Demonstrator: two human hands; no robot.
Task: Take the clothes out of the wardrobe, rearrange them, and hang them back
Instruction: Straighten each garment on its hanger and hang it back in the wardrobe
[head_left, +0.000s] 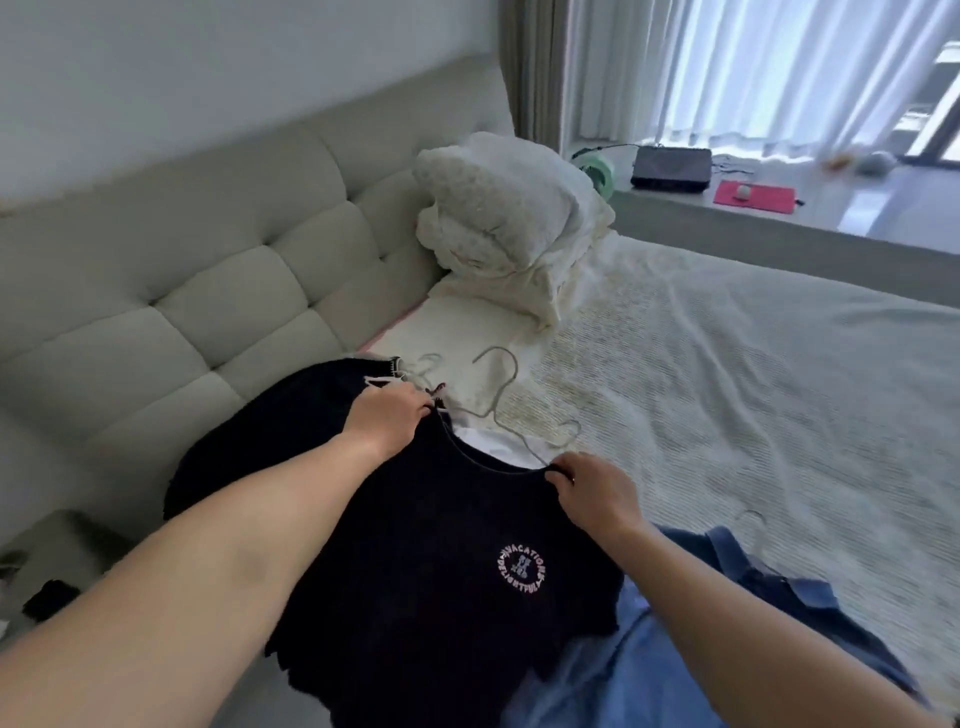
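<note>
Dark top (441, 571) on bed (727, 389), left hand (387, 421), right hand (592, 491), each grip on its neckline

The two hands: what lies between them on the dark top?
In the head view, between the left hand and right hand runs the dark top's neckline, with white cloth and a wire hanger just beyond it.

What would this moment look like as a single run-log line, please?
phase: rearranging on bed | left hand: grips dark T-shirt shoulder | right hand: grips its collar | wire hanger: beyond the collar
</note>
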